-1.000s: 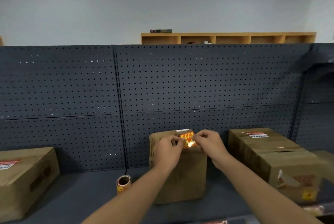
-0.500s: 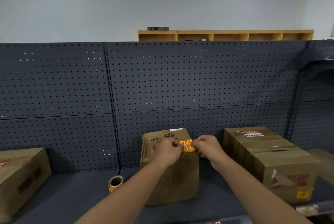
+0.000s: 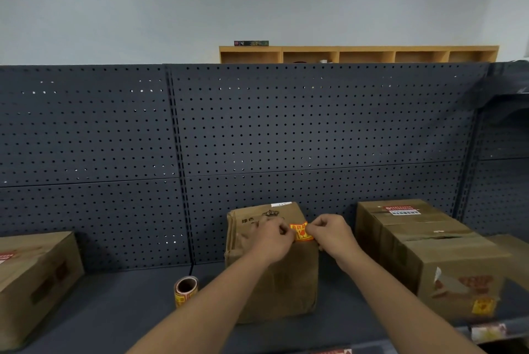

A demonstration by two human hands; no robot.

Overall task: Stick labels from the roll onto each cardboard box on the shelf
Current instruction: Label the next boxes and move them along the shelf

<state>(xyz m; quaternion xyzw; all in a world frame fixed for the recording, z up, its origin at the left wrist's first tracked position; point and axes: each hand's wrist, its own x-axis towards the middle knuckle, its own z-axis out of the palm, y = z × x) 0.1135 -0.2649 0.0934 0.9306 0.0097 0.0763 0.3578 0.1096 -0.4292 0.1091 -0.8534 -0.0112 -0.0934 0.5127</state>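
On middle box (image 3: 274, 276), orange label (image 3: 300, 231), 2 hands (image 3: 273, 236) pinching

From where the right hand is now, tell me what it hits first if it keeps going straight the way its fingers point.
The right hand points leftward, pinching the orange label on the middle box. Beyond it, probably the left hand.

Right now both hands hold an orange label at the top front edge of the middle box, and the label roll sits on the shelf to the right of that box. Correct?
Not quite. The head view shows the label roll on the shelf to the left of the middle box, not the right. The rest holds: left hand and right hand pinch the orange label at that box's top front edge.
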